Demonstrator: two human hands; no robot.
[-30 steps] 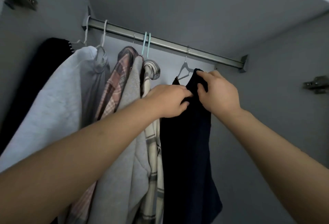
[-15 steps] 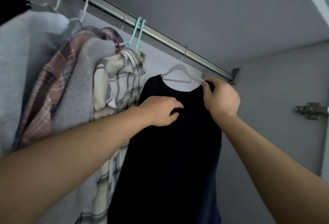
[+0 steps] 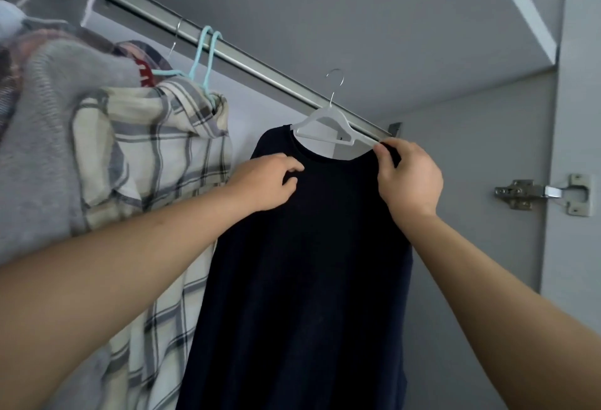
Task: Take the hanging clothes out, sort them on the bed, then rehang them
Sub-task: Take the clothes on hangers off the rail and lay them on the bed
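My right hand (image 3: 410, 178) is pinching matt, smooth dark navy cloth, the shirt (image 3: 305, 279), right where a white plastic hanger (image 3: 328, 128) is poking out, its thin wire hook (image 3: 335, 84) glinting. My left hand (image 3: 265, 181) is resting on the same soft fabric. Above my grip a brushed metal rail (image 3: 260, 68) is catching dull light. Left of my hands a woven plaid shirt (image 3: 156, 155) is hanging beside a fuzzy, ribbed grey knit (image 3: 42, 155). Off to the right, a shiny steel hinge (image 3: 543, 193) is sitting on a smooth matt grey panel.

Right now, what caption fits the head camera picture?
Two hands hold a dark shirt on a white hanger.
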